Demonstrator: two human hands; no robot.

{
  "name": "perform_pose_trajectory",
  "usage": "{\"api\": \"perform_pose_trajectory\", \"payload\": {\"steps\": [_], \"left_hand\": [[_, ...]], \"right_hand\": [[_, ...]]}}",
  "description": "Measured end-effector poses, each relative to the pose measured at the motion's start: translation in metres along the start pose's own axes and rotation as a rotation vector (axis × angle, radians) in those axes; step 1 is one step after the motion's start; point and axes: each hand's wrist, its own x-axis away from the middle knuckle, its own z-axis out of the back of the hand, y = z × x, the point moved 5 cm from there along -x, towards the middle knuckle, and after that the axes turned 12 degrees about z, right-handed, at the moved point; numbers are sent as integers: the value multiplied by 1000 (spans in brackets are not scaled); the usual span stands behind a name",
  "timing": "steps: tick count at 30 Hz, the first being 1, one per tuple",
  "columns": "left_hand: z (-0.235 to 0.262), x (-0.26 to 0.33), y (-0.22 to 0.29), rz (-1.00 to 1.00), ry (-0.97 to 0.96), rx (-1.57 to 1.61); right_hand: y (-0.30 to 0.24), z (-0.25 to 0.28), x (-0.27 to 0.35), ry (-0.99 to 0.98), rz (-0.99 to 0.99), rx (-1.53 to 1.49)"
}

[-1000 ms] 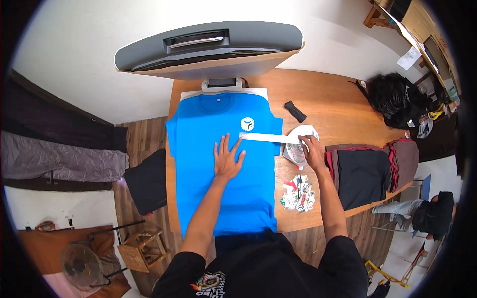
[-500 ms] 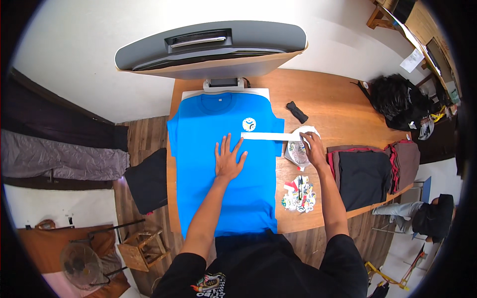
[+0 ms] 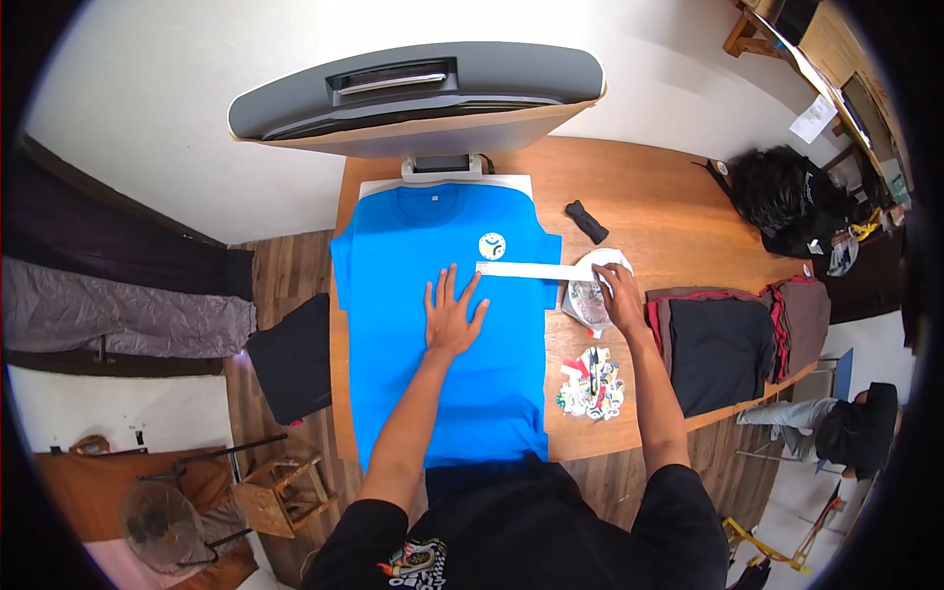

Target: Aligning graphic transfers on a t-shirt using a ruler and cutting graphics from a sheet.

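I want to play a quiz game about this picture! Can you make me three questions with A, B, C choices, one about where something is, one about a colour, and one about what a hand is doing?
1. Where is the small round print?
A. on the chest of the shirt
B. on the floor
C. on the dark clothes pile

2. What colour is the shirt?
A. red
B. blue
C. yellow

3. How is the left hand?
A. in a fist
B. gripping a cup
C. flat with fingers spread

Answers:
1. A: the round print sits on the chest of the shirt, just above the white strip.
2. B: the shirt spread over the table is bright blue.
3. C: the left hand lies open, palm down on the shirt, while the right hand rests on a clear bag.
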Motion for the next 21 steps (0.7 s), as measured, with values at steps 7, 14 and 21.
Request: {"api": "perform_pose_trajectory", "payload": {"steps": [7,14,21], "left_hand": [[-4,1,-9,-56,90,68],[10,11,-8,-61,16,73],[12,59,26,-156,-77,-89]], "right_hand": [[-48,27,41,-193,12,117],[-132,42,145,-87,-140,-233],[-148,38,279,102,-666,-254]]}}
